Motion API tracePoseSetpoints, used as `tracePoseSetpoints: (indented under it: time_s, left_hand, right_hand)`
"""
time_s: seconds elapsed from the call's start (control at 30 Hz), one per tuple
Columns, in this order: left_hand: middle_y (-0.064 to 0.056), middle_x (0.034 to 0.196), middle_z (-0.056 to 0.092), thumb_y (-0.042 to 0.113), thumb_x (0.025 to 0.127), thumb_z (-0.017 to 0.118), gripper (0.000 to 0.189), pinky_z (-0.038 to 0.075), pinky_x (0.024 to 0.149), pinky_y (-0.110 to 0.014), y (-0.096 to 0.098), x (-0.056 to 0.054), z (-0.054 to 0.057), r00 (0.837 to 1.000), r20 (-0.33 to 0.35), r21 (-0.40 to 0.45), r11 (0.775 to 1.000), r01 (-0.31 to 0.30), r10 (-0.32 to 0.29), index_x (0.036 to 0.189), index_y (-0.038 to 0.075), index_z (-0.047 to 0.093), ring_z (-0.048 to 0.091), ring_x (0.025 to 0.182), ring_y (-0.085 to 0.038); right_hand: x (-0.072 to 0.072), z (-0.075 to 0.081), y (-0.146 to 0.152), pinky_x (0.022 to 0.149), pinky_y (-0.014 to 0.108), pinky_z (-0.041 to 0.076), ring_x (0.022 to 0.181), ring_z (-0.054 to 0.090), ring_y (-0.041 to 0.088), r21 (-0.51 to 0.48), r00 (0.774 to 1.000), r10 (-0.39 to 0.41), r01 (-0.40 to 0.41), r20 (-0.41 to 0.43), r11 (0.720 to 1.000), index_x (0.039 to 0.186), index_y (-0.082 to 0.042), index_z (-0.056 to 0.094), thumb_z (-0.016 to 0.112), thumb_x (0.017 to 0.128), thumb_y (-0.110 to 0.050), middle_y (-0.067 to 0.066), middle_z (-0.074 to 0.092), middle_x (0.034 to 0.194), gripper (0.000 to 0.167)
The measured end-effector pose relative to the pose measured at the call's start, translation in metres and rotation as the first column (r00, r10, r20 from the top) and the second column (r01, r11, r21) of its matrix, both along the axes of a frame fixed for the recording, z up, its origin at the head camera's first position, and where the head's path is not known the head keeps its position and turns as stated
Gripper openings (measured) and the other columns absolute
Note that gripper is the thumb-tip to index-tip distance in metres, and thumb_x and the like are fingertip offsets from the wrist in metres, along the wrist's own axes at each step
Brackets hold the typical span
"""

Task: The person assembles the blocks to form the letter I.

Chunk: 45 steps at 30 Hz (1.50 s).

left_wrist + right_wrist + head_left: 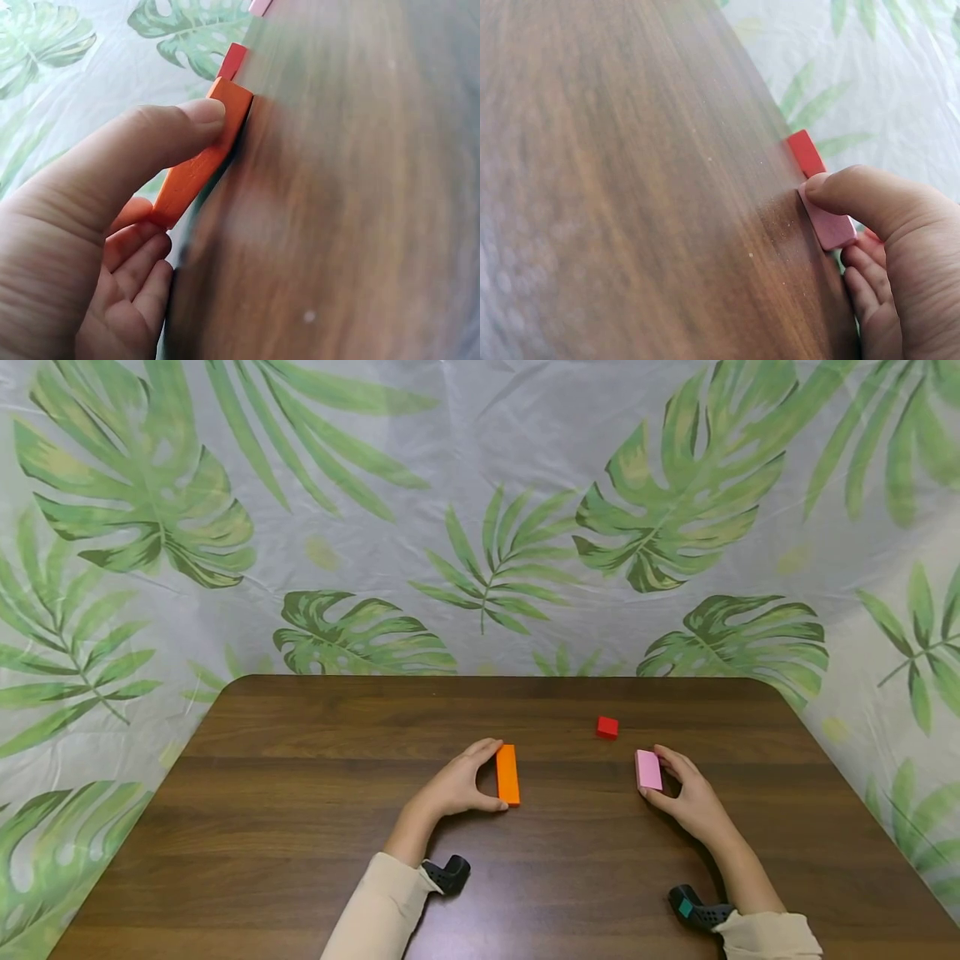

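L grip [459, 785] clamped on orange blk [507, 775], thumb at near end, fingers at far end. R grip [692, 795] likewise clamped on pink blk [649, 770]. Red blk [607, 727] untouched on tabletop [570, 877], btwn grips but farther out, closer to R grip. Can't tell if held blks touch wood or sit just above. To do it well, I'd say: even squeeze both ends, blks level, no twist; L grip prob. needs more care, orange being longer; R grip should steer clear of red.
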State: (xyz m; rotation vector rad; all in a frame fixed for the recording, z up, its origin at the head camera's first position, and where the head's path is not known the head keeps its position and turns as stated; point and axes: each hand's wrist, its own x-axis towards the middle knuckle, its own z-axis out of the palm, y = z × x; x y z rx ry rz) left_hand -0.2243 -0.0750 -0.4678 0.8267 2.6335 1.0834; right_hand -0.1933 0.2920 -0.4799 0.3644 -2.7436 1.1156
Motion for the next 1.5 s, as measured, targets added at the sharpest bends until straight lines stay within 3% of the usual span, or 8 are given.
tracePoseSetpoints:
  time_s: [0.53, 0.83, 1.1, 1.5]
  left_hand:
    - [-0.013, 0.143, 0.025, 0.032, 0.068, 0.076, 0.091, 0.026, 0.101, -0.04, -0.0036, -0.0047, 0.006, 0.999, 0.013, -0.049, 0.998, 0.041, -0.04, 0.14, 0.004, 0.029, 0.024, 0.13, -0.026]
    - [-0.009, 0.143, 0.025, 0.035, 0.066, 0.078, 0.096, 0.027, 0.101, -0.038, -0.0049, -0.0048, 0.0028, 0.999, 0.043, 0.011, 1.0, 0.01, -0.01, 0.142, 0.006, 0.026, 0.027, 0.128, -0.022]
    - [-0.01, 0.14, 0.032, 0.037, 0.075, 0.071, 0.08, 0.026, 0.101, -0.04, -0.007, -0.0043, 0.0003, 1.0, 0.003, 0.045, 0.999, -0.016, 0.015, 0.138, 0.004, 0.034, 0.029, 0.127, -0.023]
    - [-0.011, 0.14, 0.033, 0.036, 0.075, 0.071, 0.078, 0.025, 0.102, -0.039, -0.0069, -0.0052, -0.0028, 1.0, -0.01, 0.045, 0.999, -0.007, 0.007, 0.137, 0.004, 0.036, 0.029, 0.127, -0.023]
  right_hand:
    - [-0.0018, 0.0019, -0.001, 0.087, 0.054, 0.033, 0.11, 0.042, 0.042, -0.008, 1.0, 0.01, -0.01, 0.001, 1.0, 0.132, 0.008, 0.033, 0.07, 0.078, -0.011, 0.027, 0.037, 0.126, 0.068]
    - [-0.0019, 0.0006, -0.0005, 0.089, 0.054, 0.031, 0.111, 0.04, 0.042, -0.033, 1.0, 0.011, -0.011, 0.017, 0.999, 0.133, 0.007, 0.032, 0.071, 0.078, -0.014, 0.027, 0.036, 0.127, 0.071]
    - [-0.0003, 0.0003, 0.0002, 0.09, 0.054, 0.031, 0.113, 0.039, 0.043, -0.044, 1.0, 0.005, -0.003, 0.027, 0.999, 0.134, 0.007, 0.032, 0.071, 0.078, -0.015, 0.027, 0.035, 0.128, 0.071]
    - [0.0009, 0.0061, 0.0034, 0.09, 0.062, 0.026, 0.12, 0.028, 0.048, 0.068, 0.992, -0.053, 0.045, 0.116, 0.997, 0.137, 0.001, 0.031, 0.068, 0.08, -0.028, 0.03, 0.03, 0.134, 0.074]
